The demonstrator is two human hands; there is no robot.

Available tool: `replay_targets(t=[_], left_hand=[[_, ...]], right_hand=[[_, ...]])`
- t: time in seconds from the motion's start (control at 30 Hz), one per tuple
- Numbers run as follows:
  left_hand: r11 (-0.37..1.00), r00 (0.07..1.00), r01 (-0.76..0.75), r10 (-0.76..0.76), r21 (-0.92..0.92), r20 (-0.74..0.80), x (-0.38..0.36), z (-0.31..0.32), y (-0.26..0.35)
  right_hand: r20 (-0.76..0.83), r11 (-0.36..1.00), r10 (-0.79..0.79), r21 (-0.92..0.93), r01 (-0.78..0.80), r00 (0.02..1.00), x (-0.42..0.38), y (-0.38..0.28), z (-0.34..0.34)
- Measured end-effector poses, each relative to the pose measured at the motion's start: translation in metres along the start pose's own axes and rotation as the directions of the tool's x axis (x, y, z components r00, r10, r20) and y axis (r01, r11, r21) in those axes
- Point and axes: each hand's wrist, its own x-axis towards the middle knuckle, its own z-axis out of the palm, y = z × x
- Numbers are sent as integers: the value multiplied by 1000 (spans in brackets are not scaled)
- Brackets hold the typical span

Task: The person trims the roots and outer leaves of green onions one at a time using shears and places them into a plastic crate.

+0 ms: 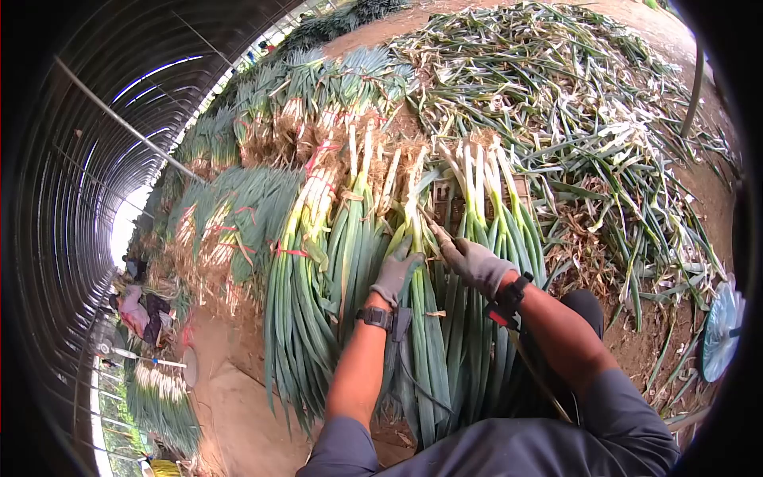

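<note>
My left hand [396, 274], in a grey glove, is closed round the green stalks of a leek [412, 207] in the middle of the view. Beside it on the right, my right hand [475, 264], also gloved, has its fingers on a brownish outer stalk [433, 229] of the same plants. Loose leeks [497, 199] lie to the right of my hands, roots pointing away from me. To the left is a bundle of leeks [306, 230] tied with red bands. Part of a brown crate [447, 199] shows beneath the plants.
A large heap of stripped leaves [588, 119] spreads over the right side. Tied leek bundles [230, 230] stand in rows at the left and back. A pale blue round object [722, 330] is at the far right. A metal pole [127, 119] slants across the upper left.
</note>
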Motion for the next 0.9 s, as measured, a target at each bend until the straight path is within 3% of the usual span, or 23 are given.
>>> replay_targets(t=[0.1,0.13,0.27,0.37,0.4,0.5,0.57,0.63,0.67,0.7,0.77,0.87,0.9], left_hand=[[989,998,61,-61,-131,8,-24,-3,0],[995,997,-49,54,87,-62,-29,-2,0],[993,991,93,-86,73,-99,-47,-3,2],[979,981,149,-164,-138,-100,-51,1,-1],[966,979,159,-181,-204,-93,-51,1,-1],[900,969,212,-243,-382,-36,-53,4,-4],[840,958,270,-284,-471,43,-52,4,-6],[795,954,292,-284,-531,100,-52,1,-6],[770,951,305,-281,-560,131,-51,2,-6],[772,976,205,-206,-602,68,-50,12,5],[775,969,247,-193,-582,154,-44,9,4],[766,984,120,-9,-632,176,-30,30,35],[888,997,-3,38,-459,68,-27,38,64]], right_hand=[[22,1000,-25,-16,25,999,13,-7,7],[84,999,26,42,-30,996,12,-19,4],[46,988,-89,-121,94,995,45,-18,18],[19,994,-103,-24,104,994,42,-50,12],[34,993,-96,-70,98,995,56,-45,17],[-80,969,-245,15,247,966,105,-14,47],[35,993,-114,47,113,993,108,-10,45],[181,988,43,136,-69,982,55,-50,9],[96,990,-43,135,29,994,40,-48,1],[124,977,24,208,-50,992,36,-37,-2],[136,941,64,322,-105,989,-4,-46,-32],[165,816,112,547,-185,980,-33,-25,-61],[144,809,161,548,-214,976,-39,-22,-71]])
